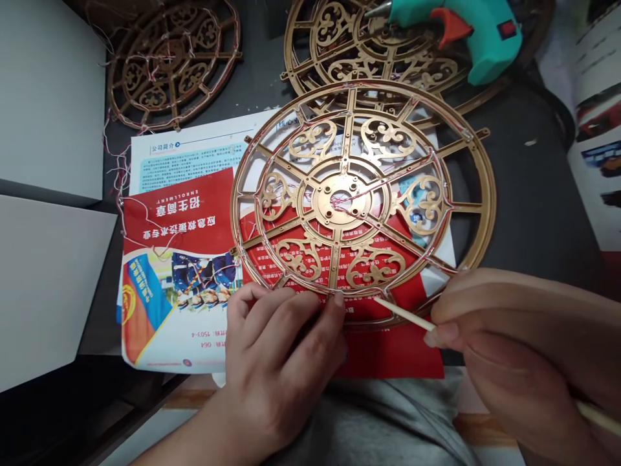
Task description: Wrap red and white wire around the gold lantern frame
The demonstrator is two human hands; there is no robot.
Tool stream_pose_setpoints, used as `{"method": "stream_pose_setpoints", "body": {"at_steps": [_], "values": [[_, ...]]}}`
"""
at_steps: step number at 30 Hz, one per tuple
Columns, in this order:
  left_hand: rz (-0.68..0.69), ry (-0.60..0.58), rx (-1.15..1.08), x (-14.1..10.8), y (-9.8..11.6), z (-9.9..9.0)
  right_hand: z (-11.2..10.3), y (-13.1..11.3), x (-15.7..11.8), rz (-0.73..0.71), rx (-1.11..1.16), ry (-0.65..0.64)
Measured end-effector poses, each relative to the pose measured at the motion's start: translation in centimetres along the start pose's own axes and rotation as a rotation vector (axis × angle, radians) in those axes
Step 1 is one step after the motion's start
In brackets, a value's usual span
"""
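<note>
Bare right hand (514, 349) clenches a thin pale wooden stick (402, 314), its tip at the lower rim of a round gold openwork frame (317, 200) strung with red thread (398, 194). Left hand (276, 362) grasps that rim. Frame rests on a red-and-white printed leaflet (179, 259) on the dark grey worktop (524, 194); a teal glue gun (466, 39) lies beyond, atop a second gold frame (339, 58).

I count three gold filigree wheel frames (339, 194), one hot glue gun (466, 39) and one thin wooden stick (402, 314) from where I'm watching. I also count two hands (276, 362), one red-and-white printed leaflet (179, 285) and one open magazine (596, 129).
</note>
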State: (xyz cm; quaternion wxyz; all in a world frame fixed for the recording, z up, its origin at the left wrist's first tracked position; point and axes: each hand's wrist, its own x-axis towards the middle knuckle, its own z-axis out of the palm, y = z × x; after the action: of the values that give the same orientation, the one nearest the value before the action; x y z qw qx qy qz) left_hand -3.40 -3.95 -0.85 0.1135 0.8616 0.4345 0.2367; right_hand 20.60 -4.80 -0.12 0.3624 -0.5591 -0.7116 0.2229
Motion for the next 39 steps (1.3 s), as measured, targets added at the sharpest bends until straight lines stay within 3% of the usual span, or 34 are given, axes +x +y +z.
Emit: {"method": "stream_pose_setpoints", "body": {"at_steps": [3, 9, 13, 20, 23, 27, 32, 39], "values": [[0.0, -0.009, -0.005, 0.0, -0.1, 0.0, -0.4, 0.5, 0.0, 0.034, -0.044, -0.122], [0.0, 0.005, 0.005, -0.2, -0.1, 0.1, -0.1, 0.4, 0.6, -0.044, -0.069, -0.032], [-0.003, 0.011, 0.0, -0.2, 0.0, 0.2, 0.2, 0.2, 0.8, -0.081, -0.114, -0.037], [0.003, 0.014, -0.01, -0.1, -0.1, 0.1, -0.1, -0.2, 0.5, -0.046, -0.108, -0.025], [0.002, 0.01, -0.006, -0.2, 0.0, 0.0, -0.1, -0.2, 0.5, 0.069, -0.156, -0.062], [0.005, -0.002, -0.008, -0.3, -0.1, 0.1, 0.1, -0.2, 0.6, -0.025, -0.127, -0.06], [0.018, -0.014, -0.01, -0.3, -0.2, 0.1, 0.0, -0.4, 0.0, 0.098, -0.167, -0.082], [0.008, -0.003, -0.017, -0.3, -0.1, 0.1, -0.2, 0.8, 0.3, -0.039, -0.163, -0.086]]}}
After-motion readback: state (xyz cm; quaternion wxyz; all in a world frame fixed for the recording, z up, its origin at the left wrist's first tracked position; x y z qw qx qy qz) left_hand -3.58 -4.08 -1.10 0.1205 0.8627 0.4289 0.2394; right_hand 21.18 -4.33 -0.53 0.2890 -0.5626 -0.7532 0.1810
